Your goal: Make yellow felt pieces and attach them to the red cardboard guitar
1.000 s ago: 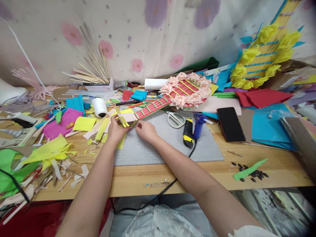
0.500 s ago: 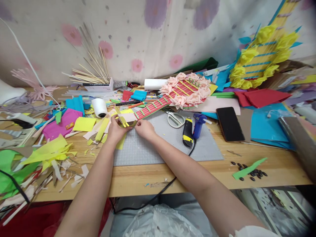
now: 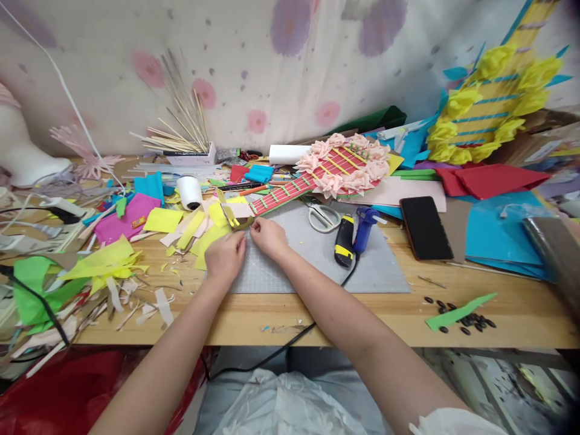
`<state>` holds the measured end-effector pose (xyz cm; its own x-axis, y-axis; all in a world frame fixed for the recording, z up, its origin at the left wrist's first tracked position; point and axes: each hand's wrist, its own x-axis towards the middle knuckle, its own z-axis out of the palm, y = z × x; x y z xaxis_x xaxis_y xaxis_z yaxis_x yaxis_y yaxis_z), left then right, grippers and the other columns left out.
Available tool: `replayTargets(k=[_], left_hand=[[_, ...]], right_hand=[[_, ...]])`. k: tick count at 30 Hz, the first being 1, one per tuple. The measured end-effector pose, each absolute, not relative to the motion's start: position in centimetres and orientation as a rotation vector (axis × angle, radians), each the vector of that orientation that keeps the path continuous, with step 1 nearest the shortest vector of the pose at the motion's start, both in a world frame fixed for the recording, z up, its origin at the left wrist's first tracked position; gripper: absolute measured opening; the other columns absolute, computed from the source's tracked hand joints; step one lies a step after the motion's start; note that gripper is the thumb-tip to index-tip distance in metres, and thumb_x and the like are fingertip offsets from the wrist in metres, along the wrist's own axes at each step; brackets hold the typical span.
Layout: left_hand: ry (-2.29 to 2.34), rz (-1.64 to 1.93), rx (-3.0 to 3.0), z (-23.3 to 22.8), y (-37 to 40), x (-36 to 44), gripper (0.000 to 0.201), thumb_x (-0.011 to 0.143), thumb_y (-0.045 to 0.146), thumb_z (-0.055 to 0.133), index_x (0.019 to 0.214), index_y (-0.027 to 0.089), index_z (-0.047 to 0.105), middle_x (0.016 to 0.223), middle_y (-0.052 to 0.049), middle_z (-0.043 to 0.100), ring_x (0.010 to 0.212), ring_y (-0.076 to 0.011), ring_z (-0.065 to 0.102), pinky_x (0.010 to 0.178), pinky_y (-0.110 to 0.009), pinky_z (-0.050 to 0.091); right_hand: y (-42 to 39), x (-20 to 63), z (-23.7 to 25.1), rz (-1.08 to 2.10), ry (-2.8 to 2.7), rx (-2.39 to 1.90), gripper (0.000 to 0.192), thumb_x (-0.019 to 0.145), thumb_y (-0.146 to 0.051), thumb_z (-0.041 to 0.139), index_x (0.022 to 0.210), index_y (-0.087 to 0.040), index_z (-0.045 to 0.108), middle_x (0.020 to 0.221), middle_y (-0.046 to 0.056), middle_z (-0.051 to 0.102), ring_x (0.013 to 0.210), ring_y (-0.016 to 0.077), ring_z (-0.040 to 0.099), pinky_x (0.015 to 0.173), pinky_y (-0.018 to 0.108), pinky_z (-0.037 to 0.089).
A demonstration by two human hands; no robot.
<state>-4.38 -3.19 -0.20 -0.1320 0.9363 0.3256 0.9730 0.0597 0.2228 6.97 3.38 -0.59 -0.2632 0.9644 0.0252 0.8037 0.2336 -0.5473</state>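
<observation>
Working at a cluttered wooden craft table [image 3: 317, 317], a person's two bare hands meet at the headstock end of a handmade paper guitar with a red neck and pink paper flowers round its body [image 3: 338, 166]. The guitar lies slantwise across the far edge of a grey cutting mat [image 3: 312, 266], its body toward the back right and its neck running down to the left. The right hand [image 3: 268, 237] has its fingertips pinched together on a small olive-green paper piece [image 3: 242, 223] at the neck's tip. The left hand [image 3: 225, 258] rests just beside it on the mat, fingers curled; whether it grips anything cannot be told.

The guitar looks largely finished: flowers, yellow strings and green frets are already in place. Only the headstock appears still in hand.

Near the right hand lie white-handled scissors [image 3: 321, 216] and a blue and black glue gun [image 3: 354, 232], with a black phone [image 3: 425, 227] farther right. Yellow, pink and green paper scraps [image 3: 113, 263] are heaped on the left.
</observation>
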Motion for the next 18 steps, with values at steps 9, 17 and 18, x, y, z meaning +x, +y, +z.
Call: replayTargets(k=[9,17,18], left_hand=[[-2.298,-0.238,-1.888,-1.2,-0.7,-2.5,0.037,0.088,0.033,0.028,0.113,0.021,0.053,0.087,-0.01,0.066,0.073,-0.0229,0.062,0.06,-0.03,0.038],[-2.394,-0.177,-1.822,-0.8,0.4,-2.4,0.036,0.088,0.032,0.026,0.101,0.02,0.058,0.083,-0.011,0.065,0.072,-0.0219,0.062,0.059,-0.029,0.037],[-2.397,-0.186,-1.819,-0.8,0.5,-2.4,0.036,0.088,0.032,0.026,0.101,0.02,0.058,0.083,-0.01,0.065,0.071,-0.0216,0.062,0.059,-0.029,0.037]], right_hand=[[3.3,6.9,-1.1,0.53,-2.134,-1.626,0.019,0.079,-0.028,0.041,0.081,-0.023,0.06,0.084,0.001,0.066,0.081,0.016,0.058,0.066,0.025,0.039],[3.1,6.6,-0.6,0.55,-2.146,-1.665,0.024,0.083,-0.031,0.037,0.087,-0.023,0.06,0.091,0.003,0.066,0.086,0.0168,0.059,0.071,0.026,0.041],[3.0,6.5,-0.6,0.549,-2.147,-1.666,0.025,0.083,-0.03,0.036,0.088,-0.023,0.06,0.092,0.003,0.066,0.087,0.017,0.058,0.071,0.027,0.041]])
